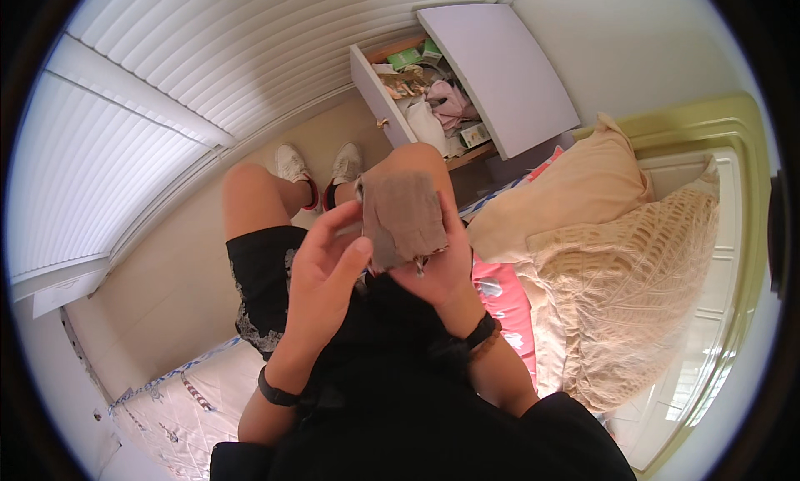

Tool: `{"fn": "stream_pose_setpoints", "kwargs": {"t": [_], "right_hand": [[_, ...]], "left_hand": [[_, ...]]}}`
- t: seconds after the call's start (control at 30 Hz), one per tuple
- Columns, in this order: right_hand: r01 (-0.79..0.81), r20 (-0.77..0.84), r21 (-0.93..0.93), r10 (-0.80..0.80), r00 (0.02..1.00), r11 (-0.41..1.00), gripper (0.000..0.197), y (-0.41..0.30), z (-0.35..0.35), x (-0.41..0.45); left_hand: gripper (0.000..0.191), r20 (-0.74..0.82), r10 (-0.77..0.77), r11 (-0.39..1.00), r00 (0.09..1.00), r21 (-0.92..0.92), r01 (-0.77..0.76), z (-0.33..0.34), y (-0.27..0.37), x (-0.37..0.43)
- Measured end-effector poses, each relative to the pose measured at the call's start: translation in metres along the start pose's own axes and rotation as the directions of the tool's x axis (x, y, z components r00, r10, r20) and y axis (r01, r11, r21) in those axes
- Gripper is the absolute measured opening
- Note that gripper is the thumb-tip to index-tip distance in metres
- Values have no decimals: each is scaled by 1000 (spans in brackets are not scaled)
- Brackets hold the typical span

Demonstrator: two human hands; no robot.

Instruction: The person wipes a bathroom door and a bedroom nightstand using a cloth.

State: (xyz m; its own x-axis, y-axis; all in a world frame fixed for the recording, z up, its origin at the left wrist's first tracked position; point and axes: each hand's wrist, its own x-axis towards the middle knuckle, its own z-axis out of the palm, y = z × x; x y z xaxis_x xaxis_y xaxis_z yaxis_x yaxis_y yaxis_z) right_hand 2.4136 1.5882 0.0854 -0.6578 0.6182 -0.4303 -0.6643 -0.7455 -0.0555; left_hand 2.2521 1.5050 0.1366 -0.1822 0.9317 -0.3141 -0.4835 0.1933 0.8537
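A small folded bundle of grey-brown cloth (pixel 403 218) lies in my right hand (pixel 447 268), which supports it from beneath and along its right side. At its lower edge a short frayed bit or tie hangs down. My left hand (pixel 328 262) is at the bundle's left side, its fingertips against the edge and the thumb raised near the lower left corner. Both hands are above my lap. Beyond my knees a drawer (pixel 382 103) of a pale nightstand (pixel 509 74) stands pulled out, with crumpled cloths, green boxes (pixel 405 58) and a white box (pixel 475 135) inside.
On the right, a beige pillow (pixel 562 187) and a beige openwork knitted cloth (pixel 625 293) lie against a green-rimmed headboard (pixel 744 168). Pink bedding (pixel 506 306) shows beside my right arm. White slatted doors (pixel 231 49) run along the upper left, and my shoes (pixel 347 163) rest on the floor.
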Motion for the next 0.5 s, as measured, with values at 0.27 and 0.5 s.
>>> {"fn": "stream_pose_setpoints", "kwargs": {"t": [0.27,0.5], "right_hand": [[599,-120,-549,-765,633,582,46,-163,57,15],[89,475,-877,-823,311,-473,44,-279,24,57]], "left_hand": [[34,-87,24,984,996,176,-8,-31,-7,-5],[30,-124,6,985,992,173,15,-47,-22,-4]]}}
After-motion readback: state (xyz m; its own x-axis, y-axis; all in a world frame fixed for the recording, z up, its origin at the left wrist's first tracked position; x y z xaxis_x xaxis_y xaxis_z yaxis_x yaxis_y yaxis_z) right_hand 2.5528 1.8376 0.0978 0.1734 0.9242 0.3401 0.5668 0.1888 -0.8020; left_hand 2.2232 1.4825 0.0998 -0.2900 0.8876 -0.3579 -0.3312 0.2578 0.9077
